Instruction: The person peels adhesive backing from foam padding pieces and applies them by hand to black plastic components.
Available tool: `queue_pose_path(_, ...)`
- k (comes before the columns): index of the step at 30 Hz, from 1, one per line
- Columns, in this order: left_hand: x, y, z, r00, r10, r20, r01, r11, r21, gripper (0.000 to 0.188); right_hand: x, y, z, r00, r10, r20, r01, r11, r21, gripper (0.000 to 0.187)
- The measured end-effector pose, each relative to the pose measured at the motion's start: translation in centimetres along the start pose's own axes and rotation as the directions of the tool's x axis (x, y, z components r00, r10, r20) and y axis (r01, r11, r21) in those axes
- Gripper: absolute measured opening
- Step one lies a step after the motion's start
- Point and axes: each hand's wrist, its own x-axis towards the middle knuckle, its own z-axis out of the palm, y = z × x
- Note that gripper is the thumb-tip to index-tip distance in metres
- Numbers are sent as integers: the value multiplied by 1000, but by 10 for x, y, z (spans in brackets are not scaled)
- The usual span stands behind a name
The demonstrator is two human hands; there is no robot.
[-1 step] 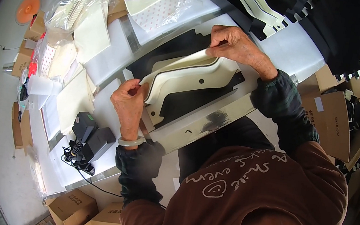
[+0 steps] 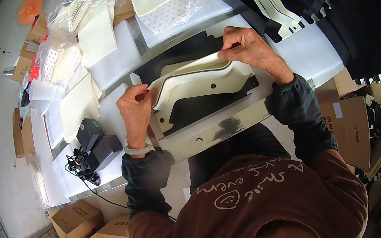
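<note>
A cream foam-like strip stands along the wavy edge of a black panel that lies in front of me. A cream layer with small dark holes covers part of that panel. At the strip's left end my left hand is closed, thumb and fingers pinching it. My right hand pinches the other end, higher and to the right. The strip bridges the gap between both hands. The fingertips partly hide its two ends. More of the black part shows behind the strip.
A similar black and cream part lies beyond my right hand. Cream sheets and plastic bags cover the table's left and far sides. Black power adapters with cables sit beside my left forearm. Cardboard boxes stand at right.
</note>
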Motion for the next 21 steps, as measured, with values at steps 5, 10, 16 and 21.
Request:
queue_pose_path(5, 15, 0, -14, 960, 239, 144, -263, 949, 176, 20, 1, 1, -2, 999, -32, 23, 32, 999, 19, 14)
queue_pose_path(10, 27, 0, -13, 897, 399, 188, -422, 900, 104, 26, 4, 9, -1, 997, -76, 18, 77, 997, -33, 16)
queue_pose_path(16, 39, 15, 2, 947, 140, 290, -145, 989, -5, 37, 3, 12, -1, 996, -88, 16, 88, 996, -24, 21)
queue_pose_path(21, 37, 4, 12, 932, 302, 201, -339, 923, 184, 32, 1, 8, -1, 996, -90, -1, 90, 996, -24, 25)
